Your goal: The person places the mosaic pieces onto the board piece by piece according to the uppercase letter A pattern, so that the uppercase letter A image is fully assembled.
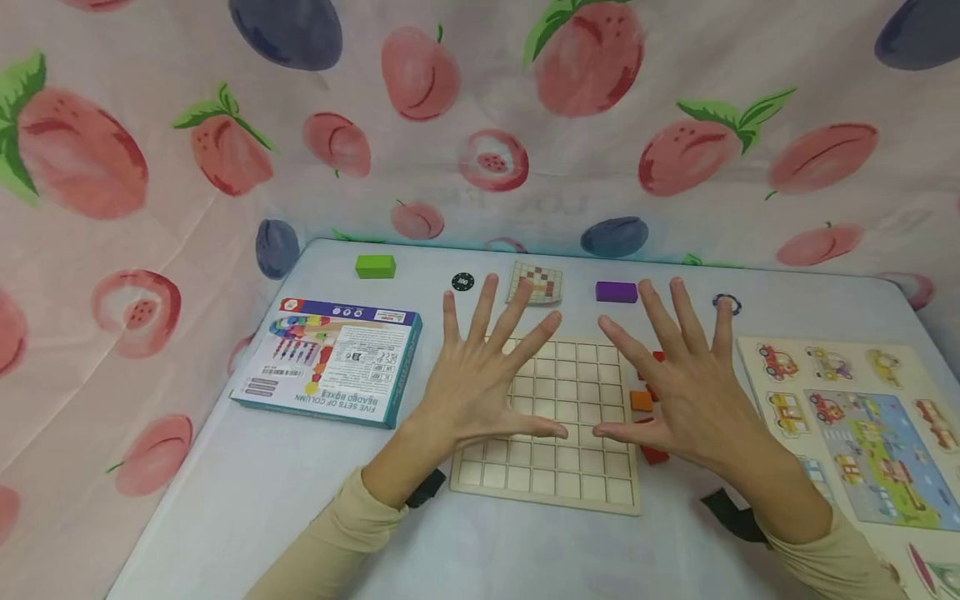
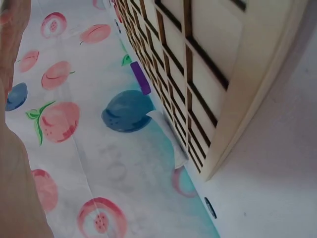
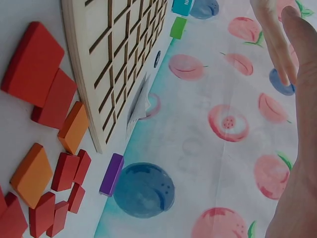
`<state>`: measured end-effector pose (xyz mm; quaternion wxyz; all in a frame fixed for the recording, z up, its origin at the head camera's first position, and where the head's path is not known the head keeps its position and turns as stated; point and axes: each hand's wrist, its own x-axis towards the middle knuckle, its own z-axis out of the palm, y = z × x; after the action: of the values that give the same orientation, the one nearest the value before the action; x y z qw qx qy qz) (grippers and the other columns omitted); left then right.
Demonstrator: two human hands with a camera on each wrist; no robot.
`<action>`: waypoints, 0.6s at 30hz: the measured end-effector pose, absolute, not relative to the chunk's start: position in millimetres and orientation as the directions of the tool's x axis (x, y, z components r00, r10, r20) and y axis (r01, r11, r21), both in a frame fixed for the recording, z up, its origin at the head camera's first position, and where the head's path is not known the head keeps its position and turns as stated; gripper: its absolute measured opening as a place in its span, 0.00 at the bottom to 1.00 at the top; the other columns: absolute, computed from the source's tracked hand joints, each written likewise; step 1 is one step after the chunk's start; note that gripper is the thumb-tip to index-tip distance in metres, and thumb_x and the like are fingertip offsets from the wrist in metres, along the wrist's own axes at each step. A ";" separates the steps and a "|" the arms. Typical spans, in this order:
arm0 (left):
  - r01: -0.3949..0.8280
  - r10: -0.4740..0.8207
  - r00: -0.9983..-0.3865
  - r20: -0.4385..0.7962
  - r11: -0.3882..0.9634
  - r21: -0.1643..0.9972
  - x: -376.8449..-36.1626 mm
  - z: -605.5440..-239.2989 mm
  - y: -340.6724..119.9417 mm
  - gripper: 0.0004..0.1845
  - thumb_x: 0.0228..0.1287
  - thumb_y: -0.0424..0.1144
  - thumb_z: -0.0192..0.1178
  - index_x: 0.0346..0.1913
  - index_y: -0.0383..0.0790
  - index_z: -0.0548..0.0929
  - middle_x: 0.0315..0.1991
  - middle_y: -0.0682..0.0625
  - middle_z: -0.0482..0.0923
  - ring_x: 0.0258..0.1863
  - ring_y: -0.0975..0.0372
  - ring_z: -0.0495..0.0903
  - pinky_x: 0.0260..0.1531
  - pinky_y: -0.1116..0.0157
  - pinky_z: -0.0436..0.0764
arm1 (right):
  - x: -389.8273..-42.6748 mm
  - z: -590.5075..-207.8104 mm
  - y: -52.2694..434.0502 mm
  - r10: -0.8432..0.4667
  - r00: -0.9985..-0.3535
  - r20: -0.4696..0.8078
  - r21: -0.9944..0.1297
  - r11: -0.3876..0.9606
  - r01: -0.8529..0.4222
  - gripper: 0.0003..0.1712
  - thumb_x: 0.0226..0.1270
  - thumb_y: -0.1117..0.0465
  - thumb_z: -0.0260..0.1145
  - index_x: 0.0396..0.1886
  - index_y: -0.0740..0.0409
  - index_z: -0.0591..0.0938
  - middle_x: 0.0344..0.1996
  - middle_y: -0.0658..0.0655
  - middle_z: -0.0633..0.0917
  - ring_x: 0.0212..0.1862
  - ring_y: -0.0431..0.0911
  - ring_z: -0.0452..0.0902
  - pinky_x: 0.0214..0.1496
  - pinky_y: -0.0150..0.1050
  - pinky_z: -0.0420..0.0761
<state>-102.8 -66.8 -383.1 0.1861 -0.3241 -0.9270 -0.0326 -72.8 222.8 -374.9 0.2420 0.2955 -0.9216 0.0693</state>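
On the white desk (image 1: pixel 217 508) lie a box (image 1: pixel 337 358), grid (image 1: pixel 566 467), red and orange tiles (image 3: pixel 34 59), puzzle (image 1: pixel 892 458), card (image 1: pixel 547 287), black chip (image 1: pixel 462 282), green block (image 1: pixel 375 267), purple block (image 1: pixel 617 292).

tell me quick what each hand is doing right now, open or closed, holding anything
Left hand: open, fingers spread, holding nothing.
Right hand: open, fingers spread, holding nothing.
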 end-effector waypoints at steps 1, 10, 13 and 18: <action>0.613 0.589 -0.724 0.359 0.788 -0.057 -102.8 -383.8 -67.4 0.81 0.34 0.95 0.58 0.81 0.69 0.18 0.90 0.45 0.37 0.89 0.41 0.29 0.80 0.25 0.27 | -73.3 -375.5 223.0 -0.512 -0.711 0.482 0.013 0.816 -0.578 0.64 0.59 0.06 0.35 0.89 0.32 0.49 0.90 0.60 0.42 0.90 0.58 0.25 0.84 0.76 0.23; 0.631 0.623 -0.776 0.097 0.763 0.144 -91.0 -392.5 -90.7 0.69 0.52 0.86 0.60 0.87 0.66 0.34 0.90 0.53 0.27 0.90 0.46 0.26 0.86 0.32 0.42 | -79.8 -380.5 242.8 -0.436 -0.848 0.302 -0.227 0.831 -0.508 0.50 0.66 0.27 0.69 0.83 0.39 0.68 0.84 0.60 0.65 0.84 0.62 0.58 0.86 0.76 0.42; 0.612 0.638 -0.770 -0.007 0.742 0.274 -84.5 -397.2 -107.5 0.65 0.57 0.82 0.61 0.87 0.68 0.34 0.90 0.57 0.29 0.90 0.46 0.32 0.87 0.37 0.45 | -86.5 -383.8 253.5 -0.391 -0.905 0.170 -0.289 0.858 -0.425 0.37 0.64 0.48 0.80 0.73 0.44 0.79 0.72 0.62 0.80 0.72 0.63 0.74 0.78 0.73 0.66; 0.559 0.650 -0.750 -0.124 0.723 0.407 -73.3 -402.7 -131.3 0.62 0.61 0.76 0.65 0.87 0.67 0.38 0.91 0.56 0.34 0.89 0.42 0.38 0.87 0.39 0.51 | -100.1 -394.4 268.5 -0.349 -0.937 -0.002 -0.260 0.905 -0.337 0.23 0.68 0.54 0.78 0.61 0.51 0.88 0.59 0.64 0.87 0.62 0.62 0.80 0.66 0.69 0.79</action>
<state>-73.3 -131.3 -402.7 -0.1301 -0.3288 -0.9189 -0.1746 -100.1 268.5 -394.4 -0.0243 0.1758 -0.9757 0.1288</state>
